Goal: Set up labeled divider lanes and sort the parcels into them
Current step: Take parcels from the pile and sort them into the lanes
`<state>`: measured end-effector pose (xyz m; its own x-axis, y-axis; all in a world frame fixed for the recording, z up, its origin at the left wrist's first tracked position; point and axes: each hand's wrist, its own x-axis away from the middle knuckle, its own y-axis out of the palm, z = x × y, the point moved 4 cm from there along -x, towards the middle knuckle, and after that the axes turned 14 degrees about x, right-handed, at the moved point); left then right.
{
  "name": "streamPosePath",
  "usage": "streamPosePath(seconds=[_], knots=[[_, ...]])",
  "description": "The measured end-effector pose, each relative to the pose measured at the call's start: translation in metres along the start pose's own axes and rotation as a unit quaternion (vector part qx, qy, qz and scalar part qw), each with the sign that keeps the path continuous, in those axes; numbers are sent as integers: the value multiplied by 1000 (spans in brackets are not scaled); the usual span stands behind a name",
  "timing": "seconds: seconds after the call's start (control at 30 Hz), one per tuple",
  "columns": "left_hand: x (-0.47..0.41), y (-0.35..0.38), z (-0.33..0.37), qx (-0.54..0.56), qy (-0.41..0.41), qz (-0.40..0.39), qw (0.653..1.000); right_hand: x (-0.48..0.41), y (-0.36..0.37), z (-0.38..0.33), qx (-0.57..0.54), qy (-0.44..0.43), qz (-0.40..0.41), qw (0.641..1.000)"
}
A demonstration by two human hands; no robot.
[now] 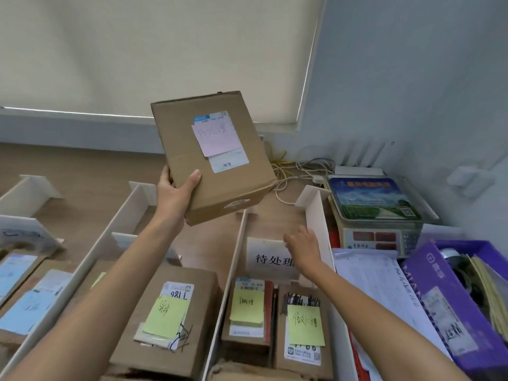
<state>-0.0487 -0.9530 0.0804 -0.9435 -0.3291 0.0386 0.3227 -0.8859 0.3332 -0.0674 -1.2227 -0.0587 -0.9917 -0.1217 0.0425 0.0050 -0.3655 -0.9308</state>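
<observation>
Behind, drawn blind point(137, 50), pale wall point(412, 78); wooden surface point(82, 166) carries white dividers point(121, 215).

A parcel-sorting office: labelled parcels point(165, 320) in white divider lanes point(317, 213), a weighing scale point(379, 232), paperwork point(379, 284).

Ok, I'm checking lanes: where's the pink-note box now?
Head view, centre: the left hand holds the pink-note box in the air, up-left of the 待处理 sign.

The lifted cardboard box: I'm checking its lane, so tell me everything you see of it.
The cardboard box is a brown carton held tilted in the air. A handwritten pink sticky note overlaps a white-and-blue shipping label on its top face; a small sticker sits on its near side. The left hand grips its lower left corner, thumb on top.
</observation>
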Motion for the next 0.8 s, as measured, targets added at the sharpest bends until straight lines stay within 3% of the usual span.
streamPosePath(seconds=[0.23, 0.43, 0.63, 0.8], knots=[[-41, 9, -25, 29, 4, -6, 1000, -86, 6, 29, 5, 36, 72, 997], [-57, 3, -35, 31, 6, 0, 1000, -122, 27, 33, -41, 71, 79, 994], [-45, -7, -31, 31, 4, 0, 1000, -105, 13, 46, -57, 68, 114, 990], [-10, -14, -13, 36, -10, -12, 999, -38, -4, 47, -105, 68, 150, 981]])
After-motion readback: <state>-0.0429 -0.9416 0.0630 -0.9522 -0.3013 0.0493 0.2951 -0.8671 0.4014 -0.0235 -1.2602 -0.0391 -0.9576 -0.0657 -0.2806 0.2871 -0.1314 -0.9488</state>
